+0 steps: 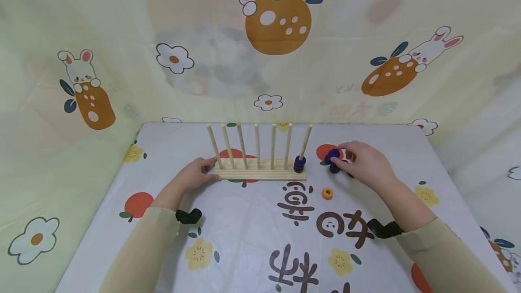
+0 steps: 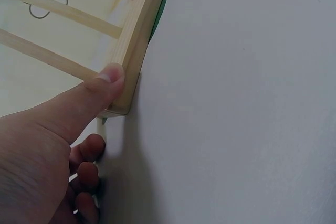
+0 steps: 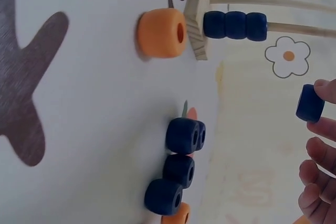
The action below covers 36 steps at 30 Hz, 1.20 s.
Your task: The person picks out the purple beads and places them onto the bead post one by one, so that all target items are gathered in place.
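Note:
A wooden peg rack (image 1: 260,175) stands on the table, with several upright pegs along its base. My left hand (image 1: 193,175) grips the rack's left end; in the left wrist view the thumb (image 2: 107,85) presses on the base. Three dark blue beads (image 3: 235,25) are stacked on the rightmost peg. To the right of the rack, my right hand (image 1: 370,162) pinches another blue bead (image 3: 310,103) between thumb and finger, raised above the table. Several loose blue beads (image 3: 178,170) lie below that hand, partly hidden by it in the head view.
An orange bead (image 1: 327,193) lies in front of the rack's right end. A second orange bead (image 3: 181,214) shows beside the loose blue ones in the right wrist view. A patterned cloth (image 1: 244,238) covers the table, and a printed curtain (image 1: 211,21) hangs behind it.

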Each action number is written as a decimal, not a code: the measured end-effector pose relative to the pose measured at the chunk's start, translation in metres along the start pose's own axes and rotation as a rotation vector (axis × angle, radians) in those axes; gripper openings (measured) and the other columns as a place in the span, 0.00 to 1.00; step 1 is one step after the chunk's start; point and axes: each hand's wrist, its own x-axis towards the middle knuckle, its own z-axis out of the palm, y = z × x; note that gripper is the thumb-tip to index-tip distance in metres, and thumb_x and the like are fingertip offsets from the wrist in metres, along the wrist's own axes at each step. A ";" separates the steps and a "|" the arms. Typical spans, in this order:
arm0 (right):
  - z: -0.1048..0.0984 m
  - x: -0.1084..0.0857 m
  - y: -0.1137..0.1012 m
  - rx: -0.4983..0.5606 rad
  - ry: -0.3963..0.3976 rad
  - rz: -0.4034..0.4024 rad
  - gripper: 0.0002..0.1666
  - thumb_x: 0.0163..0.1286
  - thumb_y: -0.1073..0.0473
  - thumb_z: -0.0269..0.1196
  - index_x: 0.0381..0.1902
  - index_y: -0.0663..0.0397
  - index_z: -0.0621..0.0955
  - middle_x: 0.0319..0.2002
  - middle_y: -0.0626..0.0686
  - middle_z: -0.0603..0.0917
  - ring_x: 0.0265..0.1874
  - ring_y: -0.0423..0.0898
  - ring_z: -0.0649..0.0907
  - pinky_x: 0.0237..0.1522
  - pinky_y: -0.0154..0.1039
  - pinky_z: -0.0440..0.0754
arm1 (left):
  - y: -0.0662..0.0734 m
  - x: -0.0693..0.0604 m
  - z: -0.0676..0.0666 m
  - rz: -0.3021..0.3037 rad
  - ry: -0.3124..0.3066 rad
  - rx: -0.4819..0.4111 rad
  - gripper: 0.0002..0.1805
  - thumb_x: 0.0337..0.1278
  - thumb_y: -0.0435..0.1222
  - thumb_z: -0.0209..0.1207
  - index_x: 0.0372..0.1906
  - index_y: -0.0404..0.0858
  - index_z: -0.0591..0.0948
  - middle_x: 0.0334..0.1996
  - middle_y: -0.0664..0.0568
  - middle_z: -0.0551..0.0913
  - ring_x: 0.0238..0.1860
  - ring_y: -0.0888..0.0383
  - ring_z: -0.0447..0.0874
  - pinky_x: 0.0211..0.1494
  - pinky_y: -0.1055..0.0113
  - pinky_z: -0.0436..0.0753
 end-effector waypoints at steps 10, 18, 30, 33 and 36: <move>-0.009 0.001 -0.012 0.027 0.054 -0.010 0.26 0.67 0.42 0.66 0.53 0.54 0.83 0.35 0.54 0.79 0.32 0.49 0.75 0.30 0.42 0.70 | -0.003 0.003 0.000 -0.003 -0.003 -0.007 0.44 0.53 0.52 0.70 0.75 0.51 0.65 0.45 0.46 0.72 0.47 0.49 0.69 0.50 0.55 0.71; -0.014 0.003 -0.018 0.058 0.076 0.025 0.32 0.68 0.36 0.63 0.57 0.54 0.80 0.40 0.55 0.77 0.37 0.51 0.74 0.32 0.44 0.70 | -0.002 0.002 0.000 0.004 -0.005 -0.002 0.44 0.53 0.52 0.70 0.75 0.50 0.66 0.45 0.46 0.72 0.47 0.50 0.69 0.50 0.55 0.71; -0.021 0.006 -0.030 0.098 0.181 0.022 0.29 0.68 0.39 0.63 0.56 0.54 0.81 0.40 0.54 0.77 0.38 0.52 0.74 0.33 0.45 0.71 | -0.003 0.003 0.001 0.001 -0.002 0.001 0.44 0.53 0.52 0.70 0.75 0.51 0.66 0.45 0.47 0.72 0.47 0.49 0.69 0.51 0.54 0.72; -0.023 0.007 -0.034 0.102 0.204 0.014 0.27 0.68 0.40 0.63 0.56 0.53 0.81 0.39 0.54 0.77 0.37 0.51 0.74 0.33 0.45 0.71 | -0.002 0.003 0.001 0.003 -0.004 0.005 0.44 0.53 0.52 0.70 0.75 0.51 0.66 0.46 0.46 0.72 0.48 0.49 0.69 0.51 0.54 0.72; -0.026 0.008 -0.037 0.105 0.219 0.008 0.26 0.68 0.42 0.64 0.56 0.52 0.81 0.39 0.54 0.78 0.37 0.51 0.74 0.33 0.45 0.70 | -0.002 0.003 0.001 0.000 -0.005 0.003 0.44 0.53 0.53 0.70 0.75 0.51 0.66 0.45 0.46 0.72 0.48 0.49 0.70 0.52 0.54 0.72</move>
